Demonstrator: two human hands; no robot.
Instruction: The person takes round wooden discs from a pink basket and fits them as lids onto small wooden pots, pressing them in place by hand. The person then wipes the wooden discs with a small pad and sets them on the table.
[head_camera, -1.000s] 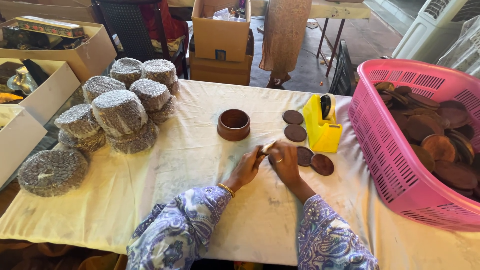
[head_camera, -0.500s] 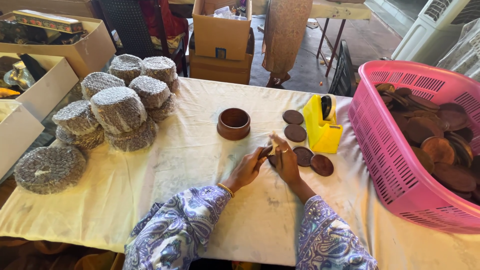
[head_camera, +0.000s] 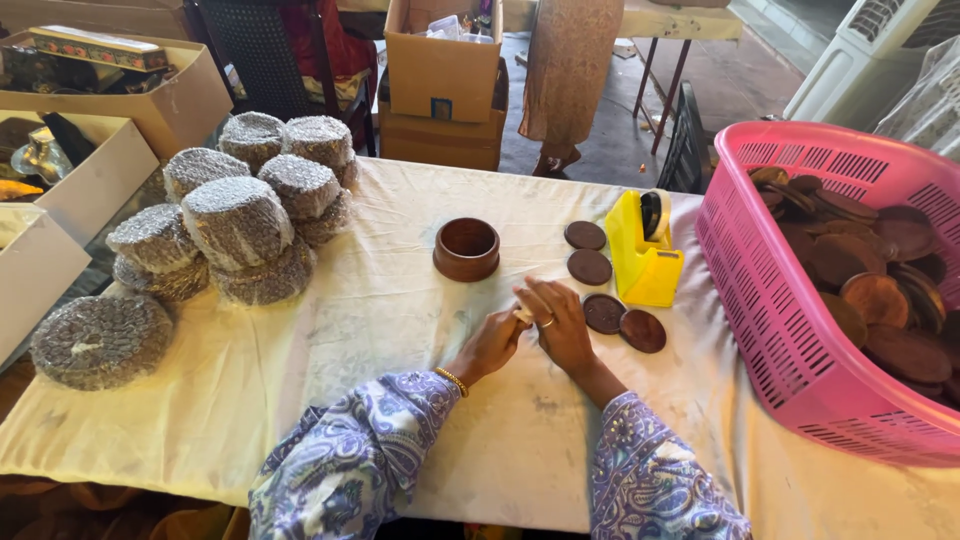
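My left hand (head_camera: 492, 343) and right hand (head_camera: 557, 322) met over the cream tablecloth (head_camera: 330, 330), pinching a small pale piece (head_camera: 523, 314) beside four round dark-brown wooden discs (head_camera: 604, 313).

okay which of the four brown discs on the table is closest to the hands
The dark disc lying just right of the right hand, left one of the front pair. Its neighbour is farther right; the other two lie farther back by the yellow tape dispenser.

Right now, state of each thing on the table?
Left hand: fingers pinching a small pale piece, against right hand.
Right hand: fingers curled onto same piece.
Wooden holder: upright, empty.
Four brown discs: flat, loose.
Pink basket: holding discs.
Wrapped bundles: stacked.
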